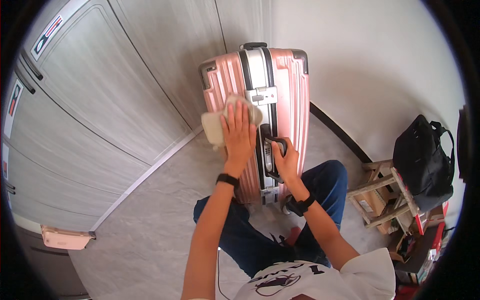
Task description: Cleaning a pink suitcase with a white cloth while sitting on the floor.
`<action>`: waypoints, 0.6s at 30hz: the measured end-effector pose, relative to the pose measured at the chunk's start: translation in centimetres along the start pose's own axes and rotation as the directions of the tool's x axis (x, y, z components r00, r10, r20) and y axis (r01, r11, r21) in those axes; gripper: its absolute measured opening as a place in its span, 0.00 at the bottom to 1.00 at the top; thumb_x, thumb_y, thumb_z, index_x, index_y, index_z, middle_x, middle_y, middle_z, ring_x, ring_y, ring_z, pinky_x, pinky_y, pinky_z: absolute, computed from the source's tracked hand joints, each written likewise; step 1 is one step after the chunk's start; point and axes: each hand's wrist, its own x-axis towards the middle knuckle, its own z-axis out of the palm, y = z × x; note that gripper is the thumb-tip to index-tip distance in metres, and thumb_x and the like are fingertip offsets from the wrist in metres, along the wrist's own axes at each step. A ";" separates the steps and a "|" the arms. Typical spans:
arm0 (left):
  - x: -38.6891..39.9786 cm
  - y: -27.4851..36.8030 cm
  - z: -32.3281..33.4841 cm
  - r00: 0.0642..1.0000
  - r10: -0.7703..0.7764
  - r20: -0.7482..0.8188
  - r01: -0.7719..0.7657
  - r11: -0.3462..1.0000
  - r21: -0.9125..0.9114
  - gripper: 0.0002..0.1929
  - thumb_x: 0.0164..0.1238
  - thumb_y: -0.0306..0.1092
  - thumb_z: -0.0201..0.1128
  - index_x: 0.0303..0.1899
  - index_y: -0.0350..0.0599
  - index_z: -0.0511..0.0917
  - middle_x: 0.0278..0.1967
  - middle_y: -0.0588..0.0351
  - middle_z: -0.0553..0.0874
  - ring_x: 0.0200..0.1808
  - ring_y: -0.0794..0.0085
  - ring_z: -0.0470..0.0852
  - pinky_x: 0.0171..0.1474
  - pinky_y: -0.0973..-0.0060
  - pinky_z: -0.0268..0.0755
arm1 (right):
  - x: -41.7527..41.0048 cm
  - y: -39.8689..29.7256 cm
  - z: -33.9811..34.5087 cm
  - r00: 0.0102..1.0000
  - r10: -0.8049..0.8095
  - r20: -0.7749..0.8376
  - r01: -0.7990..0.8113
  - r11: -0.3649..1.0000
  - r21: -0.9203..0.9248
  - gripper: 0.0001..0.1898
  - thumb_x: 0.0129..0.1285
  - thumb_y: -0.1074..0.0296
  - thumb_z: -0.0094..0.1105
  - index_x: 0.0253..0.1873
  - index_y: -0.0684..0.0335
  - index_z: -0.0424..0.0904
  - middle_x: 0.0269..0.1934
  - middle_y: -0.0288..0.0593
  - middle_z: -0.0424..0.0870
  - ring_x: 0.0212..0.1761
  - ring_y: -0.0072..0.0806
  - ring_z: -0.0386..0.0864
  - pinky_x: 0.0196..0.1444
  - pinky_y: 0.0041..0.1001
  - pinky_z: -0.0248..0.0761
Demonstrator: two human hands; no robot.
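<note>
A rose-pink hard-shell suitcase (290,97) with a silver frame and dark corner guards stands upright in front of me. My left hand (239,135) lies flat on a beige cloth (213,129), pressing it against the ribbed shell left of the frame. Part of the cloth is hidden under my fingers. On the suitcase's side, the black carry handle (284,144) is in the grip of my right hand (287,161). A silver latch (261,96) sits above that handle, and another latch (270,190) is near the bottom.
Grey cabinets (161,45) line the left, and a white wall (356,56) rises at the right. A black bag (422,161) rests on a wooden stool (375,185), with boxes around it. A smaller pink case (65,239) is at the far left. My knees flank the suitcase's lower end.
</note>
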 end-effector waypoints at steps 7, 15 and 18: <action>6.7 -2.0 -2.3 0.975 0.036 -0.218 -0.032 0.999 0.022 0.26 0.73 0.36 0.39 0.69 0.33 0.60 0.74 0.46 0.55 0.76 0.52 0.47 0.74 0.51 0.32 | -0.4 0.1 0.6 0.997 -0.055 -0.054 0.054 0.998 -0.016 0.13 0.66 0.62 0.61 0.46 0.67 0.76 0.22 0.46 0.79 0.19 0.25 0.75 0.23 0.27 0.67; 0.8 -2.3 -0.1 0.979 -0.066 -0.192 0.068 0.998 0.006 0.27 0.75 0.36 0.39 0.71 0.35 0.55 0.74 0.43 0.50 0.76 0.47 0.42 0.74 0.49 0.30 | 0.1 0.3 0.9 0.991 -0.104 -0.085 0.103 0.994 -0.023 0.12 0.65 0.63 0.62 0.44 0.67 0.77 0.24 0.51 0.82 0.23 0.35 0.82 0.26 0.30 0.72; -3.8 -0.7 1.5 0.986 -0.141 -0.083 0.144 0.989 0.023 0.27 0.76 0.37 0.38 0.72 0.36 0.53 0.75 0.42 0.48 0.76 0.47 0.40 0.74 0.48 0.29 | 0.4 -0.1 0.5 0.991 -0.092 -0.096 0.090 0.995 -0.031 0.12 0.65 0.63 0.62 0.43 0.67 0.77 0.25 0.52 0.82 0.24 0.37 0.83 0.27 0.30 0.72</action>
